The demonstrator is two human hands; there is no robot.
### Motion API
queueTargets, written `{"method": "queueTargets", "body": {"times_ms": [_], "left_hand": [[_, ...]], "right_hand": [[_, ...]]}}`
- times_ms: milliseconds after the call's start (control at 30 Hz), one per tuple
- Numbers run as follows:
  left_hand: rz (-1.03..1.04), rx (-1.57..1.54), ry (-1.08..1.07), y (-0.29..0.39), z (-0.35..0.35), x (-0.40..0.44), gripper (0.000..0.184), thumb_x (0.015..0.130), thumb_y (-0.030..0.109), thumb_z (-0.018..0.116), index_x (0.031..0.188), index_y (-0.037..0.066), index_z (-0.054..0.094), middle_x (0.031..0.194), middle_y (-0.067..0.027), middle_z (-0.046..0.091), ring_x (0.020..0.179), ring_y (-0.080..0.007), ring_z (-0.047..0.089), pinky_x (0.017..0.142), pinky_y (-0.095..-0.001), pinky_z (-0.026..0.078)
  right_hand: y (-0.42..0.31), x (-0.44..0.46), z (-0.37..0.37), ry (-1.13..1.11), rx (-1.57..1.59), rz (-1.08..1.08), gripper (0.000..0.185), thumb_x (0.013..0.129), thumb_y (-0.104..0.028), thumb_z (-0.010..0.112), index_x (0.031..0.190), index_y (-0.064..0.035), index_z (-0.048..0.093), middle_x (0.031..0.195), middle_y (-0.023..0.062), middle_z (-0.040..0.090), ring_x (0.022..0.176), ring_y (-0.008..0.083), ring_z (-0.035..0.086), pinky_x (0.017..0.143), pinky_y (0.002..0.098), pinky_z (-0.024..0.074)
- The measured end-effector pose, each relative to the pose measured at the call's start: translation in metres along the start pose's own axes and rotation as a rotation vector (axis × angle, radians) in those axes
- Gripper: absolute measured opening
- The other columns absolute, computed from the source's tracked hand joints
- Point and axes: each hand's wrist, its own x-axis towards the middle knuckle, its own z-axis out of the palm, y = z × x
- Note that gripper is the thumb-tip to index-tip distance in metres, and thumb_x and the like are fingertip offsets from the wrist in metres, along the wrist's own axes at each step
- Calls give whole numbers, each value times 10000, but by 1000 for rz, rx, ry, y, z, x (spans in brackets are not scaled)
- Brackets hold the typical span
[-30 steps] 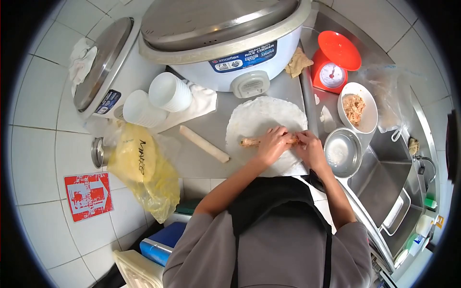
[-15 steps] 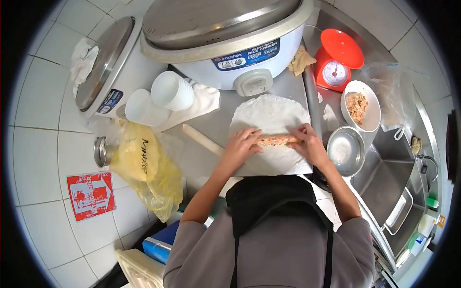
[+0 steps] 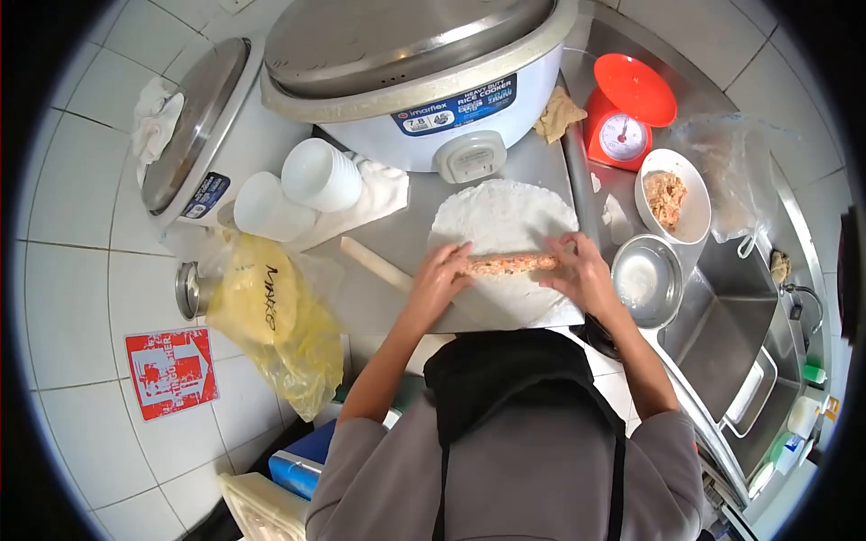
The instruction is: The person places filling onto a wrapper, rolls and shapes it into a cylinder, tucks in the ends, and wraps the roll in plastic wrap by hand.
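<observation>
A round white sheet of dough wrapper (image 3: 505,212) lies flat on the steel counter. Across it runs a long strip of orange-pink meat filling (image 3: 511,264) with small green and orange bits. My left hand (image 3: 440,278) curls its fingers and thumb around the left end of the strip. At the opposite end, my right hand (image 3: 582,273) has its fingers and thumb curved about the filling. Left of the wrapper, a pale wooden rolling pin (image 3: 374,261) lies at a slant near my left wrist.
A large rice cooker (image 3: 424,108) stands behind the wrapper. To the right are a bowl of filling (image 3: 667,194), a metal bowl (image 3: 648,279), a red scale (image 3: 622,135) and a sink (image 3: 722,334). White cups (image 3: 320,176) and a yellow plastic bag (image 3: 280,316) are at left.
My left hand has shifted slightly left, and the filling strip now reaches farther that way. My right hand remains at the right end with its fingers slightly repositioned.
</observation>
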Motion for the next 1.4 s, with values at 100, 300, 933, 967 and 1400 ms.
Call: {"method": "queueTargets", "body": {"times_ms": [100,300,933,967,1400], "left_hand": [[-64,69,147,10,-22,-15,354,725,162,734,1049,42,656,1020,-129,591,948,-300,555,856,-371,441],[-34,53,85,29,-32,-45,265,744,130,723,989,52,657,1003,-109,601,903,-297,577,786,-379,471],[203,223,37,4,29,32,483,809,209,635,1250,59,507,1250,-118,503,1163,-295,465,991,-426,336],[179,206,19,4,28,34,468,805,218,641,1228,59,520,1216,-112,519,1126,-289,483,976,-424,345],[135,132,-219,4,23,42,354,776,255,678,1065,63,609,1047,-86,573,983,-292,545,856,-396,428]], "right_hand": [[-2,-21,-11,-176,-46,-318,318,681,-180,744,983,-100,686,942,55,552,942,252,529,784,334,444],[14,-36,9,-262,-131,-514,164,733,-131,666,873,-56,623,873,37,531,844,215,515,744,322,429],[21,62,24,174,-137,-208,190,787,-146,654,949,-49,625,955,98,570,908,282,532,779,392,442],[22,54,28,71,-101,-225,235,761,-162,680,964,-54,628,959,92,562,916,274,529,789,388,441],[18,38,26,-257,-68,-123,385,664,-153,754,1014,-69,616,991,77,545,972,266,529,851,380,433]]}}
